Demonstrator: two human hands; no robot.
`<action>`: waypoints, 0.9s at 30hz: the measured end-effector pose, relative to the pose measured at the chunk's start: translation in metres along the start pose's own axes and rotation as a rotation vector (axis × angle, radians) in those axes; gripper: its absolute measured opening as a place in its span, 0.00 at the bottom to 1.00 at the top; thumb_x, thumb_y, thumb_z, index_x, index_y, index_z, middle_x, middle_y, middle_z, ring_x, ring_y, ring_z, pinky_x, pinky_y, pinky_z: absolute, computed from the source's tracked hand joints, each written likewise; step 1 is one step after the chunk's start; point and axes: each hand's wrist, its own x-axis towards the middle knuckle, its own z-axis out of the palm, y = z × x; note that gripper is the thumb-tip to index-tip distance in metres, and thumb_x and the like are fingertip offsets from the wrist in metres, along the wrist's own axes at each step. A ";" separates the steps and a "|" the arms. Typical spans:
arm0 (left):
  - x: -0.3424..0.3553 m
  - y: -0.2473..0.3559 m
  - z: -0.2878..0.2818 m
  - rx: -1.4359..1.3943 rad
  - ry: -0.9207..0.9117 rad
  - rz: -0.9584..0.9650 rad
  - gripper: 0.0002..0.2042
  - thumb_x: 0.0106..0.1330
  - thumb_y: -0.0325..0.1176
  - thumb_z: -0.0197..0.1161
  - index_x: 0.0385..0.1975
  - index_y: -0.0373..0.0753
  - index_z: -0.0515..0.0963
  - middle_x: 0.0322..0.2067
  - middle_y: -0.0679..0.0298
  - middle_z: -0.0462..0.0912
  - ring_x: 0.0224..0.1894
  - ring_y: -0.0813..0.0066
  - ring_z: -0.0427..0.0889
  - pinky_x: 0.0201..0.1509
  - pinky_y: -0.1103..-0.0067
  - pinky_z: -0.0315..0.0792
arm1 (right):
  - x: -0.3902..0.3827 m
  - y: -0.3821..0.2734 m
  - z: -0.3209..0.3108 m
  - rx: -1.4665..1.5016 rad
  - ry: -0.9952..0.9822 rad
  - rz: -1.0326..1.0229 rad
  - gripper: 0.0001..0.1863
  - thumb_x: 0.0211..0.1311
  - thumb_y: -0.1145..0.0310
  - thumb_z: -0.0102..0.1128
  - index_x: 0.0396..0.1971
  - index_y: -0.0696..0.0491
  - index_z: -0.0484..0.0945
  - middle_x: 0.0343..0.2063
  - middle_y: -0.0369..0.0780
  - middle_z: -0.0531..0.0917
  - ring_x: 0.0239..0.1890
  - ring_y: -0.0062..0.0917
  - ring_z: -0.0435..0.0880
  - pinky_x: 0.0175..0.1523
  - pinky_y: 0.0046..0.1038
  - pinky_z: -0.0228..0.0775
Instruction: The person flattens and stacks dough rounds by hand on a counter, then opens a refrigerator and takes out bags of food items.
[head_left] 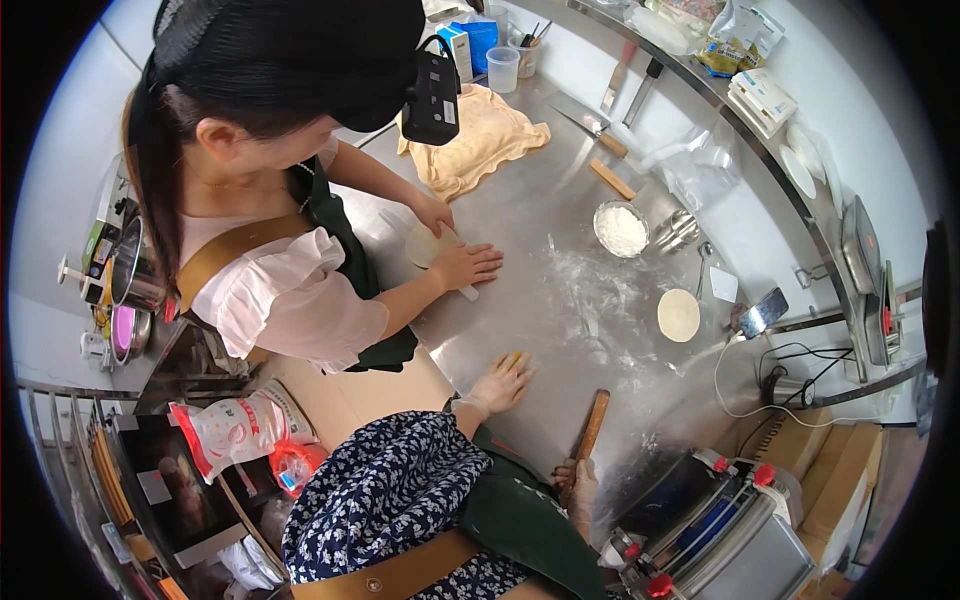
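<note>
My left hand (505, 381), in a clear glove, lies palm down on the steel table (480, 330) with its fingers stretched out and nothing held. My right hand (578, 487), also gloved, is closed around the lower end of a brown wooden rolling pin (594, 424). The pin points away from me over the tabletop. Beyond it, to the right, a flat round of pale dough (679, 315) lies near smears of flour. A bowl of white flour (621, 230) stands farther back.
At left a co-worker's hands (466, 265) press a pale rolling pin over a small dough sheet (425, 246). A large dough slab (475, 140) lies behind. A knife (590, 130), metal cup (677, 231) and phone (763, 312) line the wall side; a machine with red knobs (715, 525) stands right.
</note>
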 end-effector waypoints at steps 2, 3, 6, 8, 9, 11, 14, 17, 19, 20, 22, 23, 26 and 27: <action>0.001 0.003 -0.003 -0.004 -0.008 -0.003 0.25 0.67 0.40 0.53 0.64 0.42 0.67 0.66 0.50 0.63 0.69 0.51 0.61 0.73 0.60 0.52 | 0.002 0.001 -0.001 0.007 0.007 0.003 0.19 0.72 0.57 0.54 0.38 0.63 0.78 0.22 0.45 0.83 0.16 0.27 0.79 0.22 0.24 0.73; 0.002 0.004 -0.005 -0.007 -0.014 -0.005 0.25 0.67 0.40 0.53 0.64 0.42 0.67 0.66 0.50 0.63 0.68 0.51 0.61 0.73 0.60 0.52 | 0.003 0.002 -0.002 0.003 -0.002 -0.002 0.20 0.72 0.57 0.54 0.38 0.63 0.78 0.22 0.45 0.83 0.16 0.27 0.79 0.23 0.24 0.73; 0.001 0.002 -0.004 0.009 -0.021 0.006 0.25 0.67 0.41 0.53 0.63 0.42 0.68 0.66 0.49 0.64 0.68 0.51 0.62 0.73 0.60 0.52 | 0.002 0.001 -0.001 -0.012 0.005 0.014 0.20 0.72 0.57 0.54 0.38 0.63 0.78 0.23 0.45 0.83 0.17 0.27 0.80 0.24 0.23 0.74; 0.002 0.001 0.001 -0.013 -0.015 0.009 0.25 0.66 0.40 0.53 0.63 0.42 0.68 0.66 0.49 0.64 0.68 0.51 0.62 0.73 0.59 0.52 | 0.002 0.003 -0.003 -0.007 0.005 0.010 0.19 0.72 0.58 0.53 0.38 0.63 0.78 0.23 0.46 0.83 0.17 0.26 0.80 0.24 0.23 0.74; 0.001 0.001 0.005 -0.033 -0.006 0.011 0.24 0.66 0.40 0.53 0.63 0.42 0.68 0.66 0.49 0.64 0.68 0.52 0.62 0.73 0.59 0.53 | 0.001 0.006 -0.005 -0.002 0.001 0.005 0.19 0.73 0.58 0.53 0.38 0.62 0.78 0.23 0.46 0.83 0.17 0.26 0.80 0.24 0.23 0.74; 0.000 0.001 0.009 -0.042 0.022 0.011 0.24 0.66 0.40 0.53 0.62 0.42 0.68 0.66 0.49 0.63 0.68 0.51 0.62 0.73 0.59 0.53 | -0.001 0.003 -0.003 -0.021 0.022 -0.004 0.19 0.73 0.59 0.52 0.38 0.63 0.78 0.23 0.46 0.84 0.17 0.26 0.80 0.24 0.23 0.73; 0.000 0.001 0.011 -0.031 -0.019 -0.003 0.25 0.68 0.41 0.51 0.65 0.43 0.66 0.68 0.50 0.60 0.70 0.52 0.58 0.74 0.59 0.50 | -0.001 0.001 -0.001 -0.042 0.052 0.009 0.19 0.73 0.59 0.51 0.38 0.63 0.78 0.23 0.45 0.84 0.18 0.26 0.80 0.24 0.23 0.73; 0.002 -0.001 0.013 -0.028 -0.041 -0.004 0.25 0.68 0.41 0.51 0.65 0.43 0.66 0.68 0.50 0.60 0.71 0.51 0.57 0.74 0.59 0.49 | 0.001 0.000 -0.002 -0.029 0.061 0.038 0.18 0.73 0.59 0.51 0.38 0.62 0.78 0.23 0.45 0.84 0.18 0.26 0.80 0.24 0.22 0.73; 0.001 -0.002 0.014 -0.043 0.005 0.010 0.24 0.66 0.38 0.53 0.63 0.43 0.68 0.67 0.49 0.62 0.69 0.50 0.59 0.73 0.58 0.52 | 0.003 0.000 -0.001 -0.042 0.049 0.023 0.19 0.73 0.59 0.51 0.38 0.62 0.78 0.23 0.45 0.84 0.18 0.25 0.80 0.24 0.22 0.73; 0.001 -0.002 0.014 -0.042 0.001 0.007 0.24 0.66 0.38 0.53 0.63 0.43 0.68 0.67 0.49 0.62 0.70 0.50 0.59 0.73 0.58 0.51 | 0.002 0.000 -0.001 -0.038 0.056 0.022 0.19 0.73 0.59 0.51 0.38 0.62 0.78 0.23 0.45 0.84 0.18 0.25 0.80 0.24 0.22 0.73; 0.002 -0.002 0.012 -0.043 0.000 0.007 0.25 0.66 0.38 0.53 0.64 0.43 0.67 0.67 0.49 0.62 0.70 0.50 0.59 0.74 0.58 0.51 | 0.000 0.000 -0.002 -0.051 0.035 0.008 0.19 0.73 0.59 0.52 0.38 0.62 0.79 0.23 0.44 0.84 0.18 0.25 0.80 0.25 0.22 0.72; 0.002 -0.002 0.010 -0.048 0.002 0.004 0.25 0.66 0.38 0.52 0.64 0.43 0.67 0.67 0.49 0.62 0.70 0.50 0.59 0.74 0.58 0.51 | 0.002 0.003 -0.003 -0.089 0.019 -0.010 0.20 0.74 0.56 0.48 0.40 0.61 0.78 0.24 0.46 0.84 0.18 0.27 0.79 0.25 0.24 0.72; 0.002 -0.001 0.004 -0.037 -0.039 -0.015 0.25 0.68 0.40 0.51 0.66 0.44 0.65 0.68 0.50 0.60 0.71 0.51 0.57 0.75 0.59 0.49 | 0.002 0.003 -0.003 -0.008 0.016 -0.005 0.19 0.72 0.58 0.54 0.38 0.63 0.80 0.23 0.44 0.84 0.18 0.25 0.80 0.25 0.22 0.73; 0.002 -0.001 0.002 -0.020 -0.085 -0.031 0.26 0.70 0.42 0.49 0.67 0.44 0.63 0.70 0.50 0.58 0.72 0.53 0.56 0.75 0.59 0.48 | 0.002 0.003 -0.003 -0.010 0.014 -0.006 0.19 0.72 0.58 0.54 0.38 0.63 0.80 0.23 0.44 0.84 0.18 0.25 0.80 0.25 0.22 0.73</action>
